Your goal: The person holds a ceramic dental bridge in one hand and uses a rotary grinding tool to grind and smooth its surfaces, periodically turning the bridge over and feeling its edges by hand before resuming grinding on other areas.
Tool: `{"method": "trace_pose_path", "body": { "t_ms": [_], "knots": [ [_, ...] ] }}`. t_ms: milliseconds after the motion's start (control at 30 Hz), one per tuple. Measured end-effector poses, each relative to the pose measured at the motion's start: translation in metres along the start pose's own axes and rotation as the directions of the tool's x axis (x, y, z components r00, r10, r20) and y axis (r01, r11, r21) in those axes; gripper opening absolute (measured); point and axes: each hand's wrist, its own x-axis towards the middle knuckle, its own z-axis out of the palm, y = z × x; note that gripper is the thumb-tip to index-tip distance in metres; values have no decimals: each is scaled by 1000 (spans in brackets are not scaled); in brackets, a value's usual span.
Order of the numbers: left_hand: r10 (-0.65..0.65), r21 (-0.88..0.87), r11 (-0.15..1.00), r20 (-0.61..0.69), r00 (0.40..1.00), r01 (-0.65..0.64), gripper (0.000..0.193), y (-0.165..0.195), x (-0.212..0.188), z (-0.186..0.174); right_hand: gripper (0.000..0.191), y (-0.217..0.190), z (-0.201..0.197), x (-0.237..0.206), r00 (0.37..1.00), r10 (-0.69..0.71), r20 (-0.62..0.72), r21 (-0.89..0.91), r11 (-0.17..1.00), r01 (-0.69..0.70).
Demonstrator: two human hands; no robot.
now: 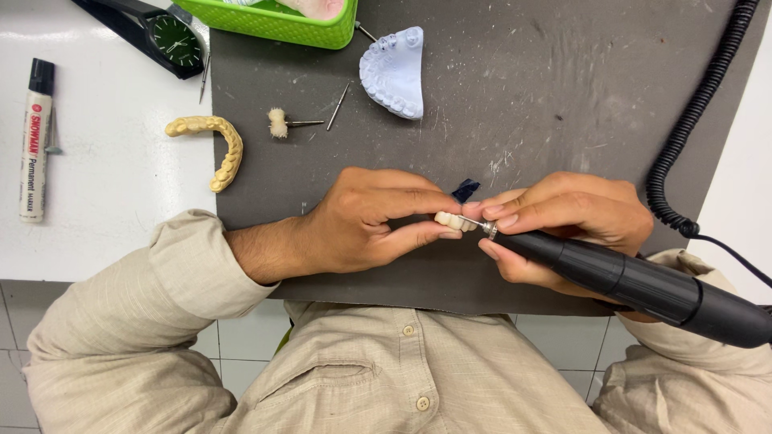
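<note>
I am pinching a small cream-coloured row of teeth in the fingers of my left hand, thumb below and forefinger above, and holding it just over the near edge of the dark grey mat on the white worktop. My right hand is gripping a black handpiece like a pen, fingers clenched round its front end, and its thin metal bit is touching the right end of the teeth. The piece is looking light, stiff and brittle to me, smooth enough to slip, so I am judging that a grip on its left end, away from the bit, suits it best, firm but not crushing. A black coiled cord is running up the right side of the mat. Far from my hands a pale blue jaw cast is lying on the mat beside a green basket, with a small brush wheel on a shank to its left. A yellowish arch of teeth is lying across the mat's left edge, and further left a marker pen and a black wristwatch are resting on the worktop.
</note>
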Motion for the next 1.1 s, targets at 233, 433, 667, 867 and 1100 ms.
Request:
{"method": "trace_pose_path", "body": {
  "t_ms": [233, 433, 667, 867, 1100],
  "knots": [
    [-5, 14, 1000, -5, 1000, 5, 25, -2, -3, 1, 28, -1, 4, 2, 999, -48, 5, -32, 998, 48],
    [1, 16, 1000, -12, 1000, -1, 26, -3, -4, 1, 29, 0, 3, 4, 997, -79, 20, -35, 996, 79],
    [2, 18, 1000, -21, 1000, -2, 25, -5, -5, 2, 28, 0, 3, 5, 995, -93, 39, -40, 995, 95],
    [6, 18, 1000, -21, 1000, -5, 25, -6, -5, 2, 29, -1, 3, 4, 995, -87, 45, -80, 993, 90],
    [0, 20, 1000, -28, 1000, 0, 25, -5, -7, 2, 29, 0, 4, 3, 995, -97, 30, -64, 993, 99]
  ]
}}
